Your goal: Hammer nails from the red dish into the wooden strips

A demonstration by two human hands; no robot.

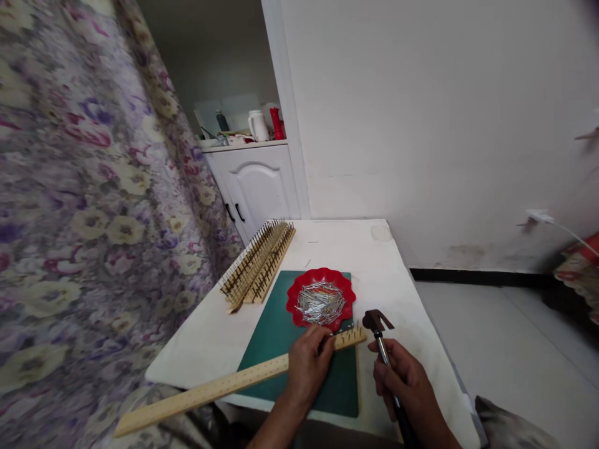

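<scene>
My left hand [309,365] is closed on a long wooden strip [210,391] that lies across a green cutting mat [271,330]; its fingertips pinch near the strip's right end, where a few nails stand up. My right hand [405,380] is wrapped round the handle of a claw hammer [378,325], whose head hovers just right of the strip's end. A red scalloped dish [299,290] full of loose nails sits on the mat just beyond the strip.
Several wooden strips [259,262] studded with nails lie at the white table's [337,243] far left. A floral curtain [84,206] hangs on the left, a white wall on the right. A white cabinet [255,181] with bottles stands behind.
</scene>
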